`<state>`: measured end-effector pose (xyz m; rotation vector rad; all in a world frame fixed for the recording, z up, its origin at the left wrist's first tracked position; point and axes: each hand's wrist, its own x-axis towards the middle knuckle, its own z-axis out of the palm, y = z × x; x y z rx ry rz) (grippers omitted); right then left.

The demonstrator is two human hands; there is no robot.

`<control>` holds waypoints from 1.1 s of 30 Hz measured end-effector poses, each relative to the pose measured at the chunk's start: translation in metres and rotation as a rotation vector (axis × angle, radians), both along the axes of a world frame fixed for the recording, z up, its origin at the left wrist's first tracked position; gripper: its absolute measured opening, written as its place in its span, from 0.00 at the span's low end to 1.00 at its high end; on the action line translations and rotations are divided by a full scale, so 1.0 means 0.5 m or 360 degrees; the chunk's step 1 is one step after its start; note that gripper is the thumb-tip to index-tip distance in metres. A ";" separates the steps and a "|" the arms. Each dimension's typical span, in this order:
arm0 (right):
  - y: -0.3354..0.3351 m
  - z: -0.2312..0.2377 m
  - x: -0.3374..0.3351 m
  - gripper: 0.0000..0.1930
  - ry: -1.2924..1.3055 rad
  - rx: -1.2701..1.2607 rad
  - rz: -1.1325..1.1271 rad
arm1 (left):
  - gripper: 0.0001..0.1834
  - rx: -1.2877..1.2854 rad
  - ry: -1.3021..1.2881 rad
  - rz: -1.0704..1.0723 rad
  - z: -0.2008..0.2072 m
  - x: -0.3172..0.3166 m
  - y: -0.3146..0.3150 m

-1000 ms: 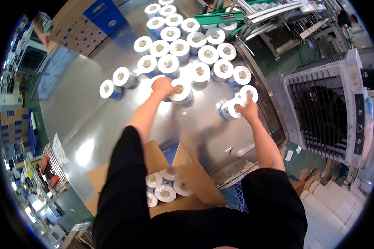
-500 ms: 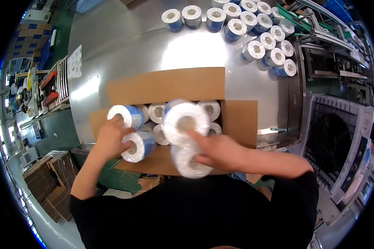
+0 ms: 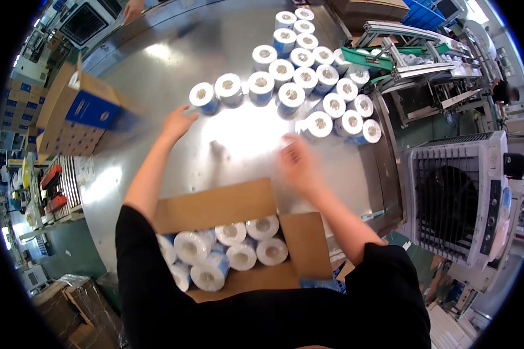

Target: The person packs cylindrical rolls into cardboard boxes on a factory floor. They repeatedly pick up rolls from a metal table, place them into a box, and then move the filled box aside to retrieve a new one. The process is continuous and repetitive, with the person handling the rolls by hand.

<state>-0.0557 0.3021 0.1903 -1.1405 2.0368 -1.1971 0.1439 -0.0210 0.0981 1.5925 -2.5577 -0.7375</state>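
Observation:
Both my arms reach over the metal table toward standing white paper rolls in clear and blue wrap. My left hand [image 3: 179,123] is open, holding nothing, its fingertips close to the leftmost roll [image 3: 203,96]. My right hand [image 3: 300,163] is smeared by motion, so its fingers are unclear. It lies just short of a roll [image 3: 319,124] on the near side of the group. Close to my body stands an open cardboard box [image 3: 215,199], flaps spread. Several rolls [image 3: 241,256] lie inside it with their core ends up; my left sleeve hides its left part.
The metal table [image 3: 157,75] carries more rolls toward a green-railed conveyor [image 3: 378,61] at the right. A blue-and-brown carton [image 3: 81,113] is at the left edge. A fan unit [image 3: 454,198] stands at the right. Another person's hand [image 3: 133,10] shows at the far edge.
Both hands have moved from the box out to the table. The rolls they held now lie in the box. The view has shifted, bringing the carton at the left into sight.

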 end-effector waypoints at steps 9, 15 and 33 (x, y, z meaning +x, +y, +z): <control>0.007 -0.397 -0.399 0.54 0.0298 0.1347 -0.0170 | 0.43 0.0196 -0.0665 0.0346 -0.240 -0.372 -0.095; -0.002 -0.511 -0.391 0.48 0.0098 0.0813 -0.0405 | 0.33 -0.0069 -0.0462 -0.0134 -0.198 -0.264 -0.102; 0.256 0.198 0.085 0.40 0.0300 -0.0131 0.0733 | 0.20 -0.0215 -0.0365 -0.1531 0.227 0.259 0.629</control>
